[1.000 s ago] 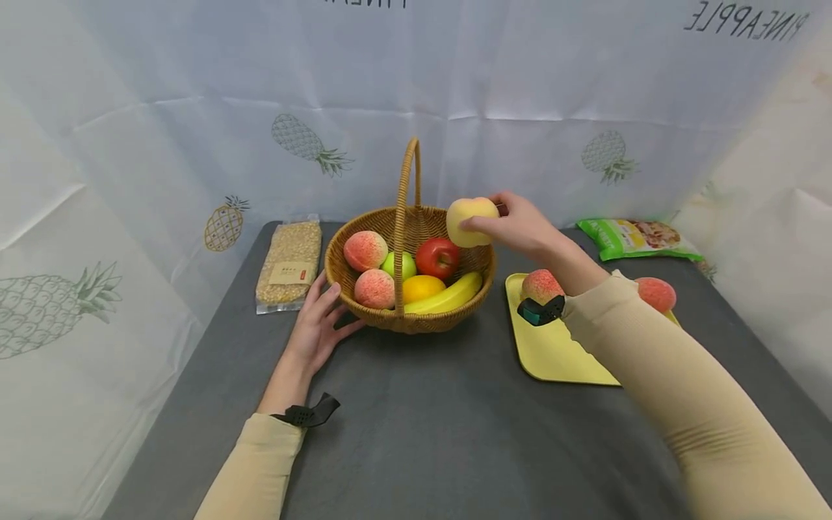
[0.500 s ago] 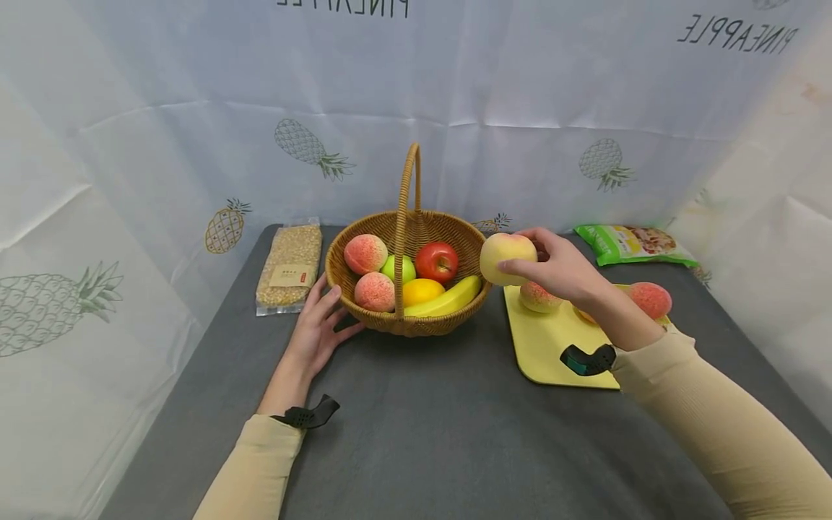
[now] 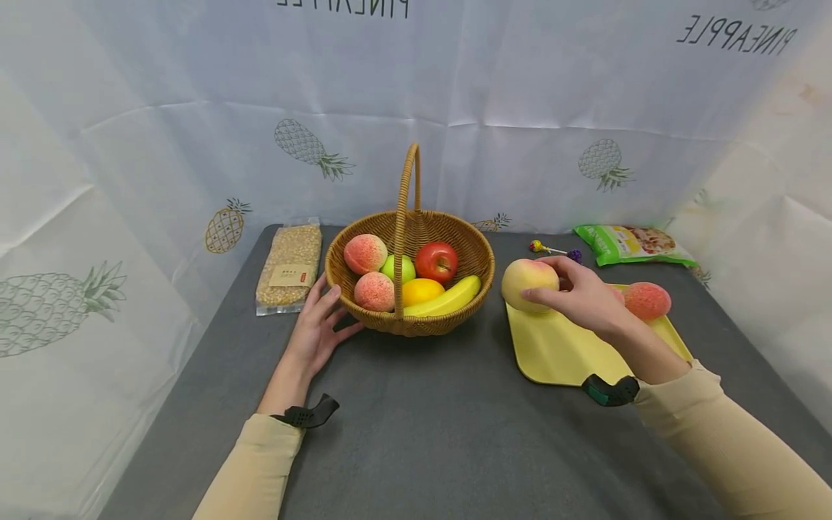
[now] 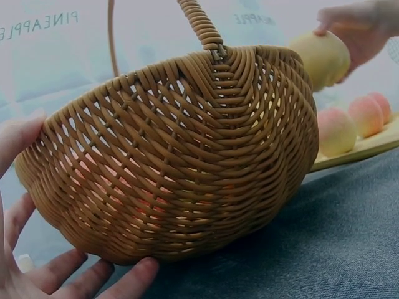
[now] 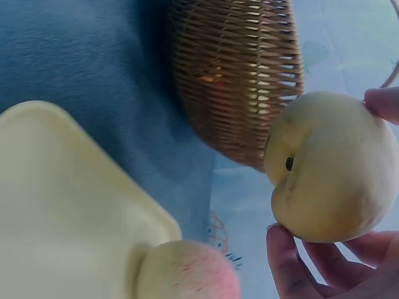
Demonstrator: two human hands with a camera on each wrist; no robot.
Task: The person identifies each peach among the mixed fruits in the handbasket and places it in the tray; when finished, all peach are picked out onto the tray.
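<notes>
A pale yellow peach with a pink blush is pinched between the thumb and fingers of my right hand. It overlaps the far left corner of the yellow tray. In the right wrist view, the held peach shows its stem hollow and hangs near the wicker basket. My left hand rests against the left side of the basket, fingers spread along its wall. The basket holds two pinkish peaches, a green fruit, a red apple, a yellow-orange fruit and a banana.
More peaches lie on the tray, partly hidden by my right hand. Behind it are two lollipops and a green snack bag. A clear pack of grains lies left of the basket. A pineapple-print curtain hangs behind.
My right hand has carried the peach from over the basket's right side rightward and down to the tray, uncovering the lollipops. My left hand stays at the basket.
</notes>
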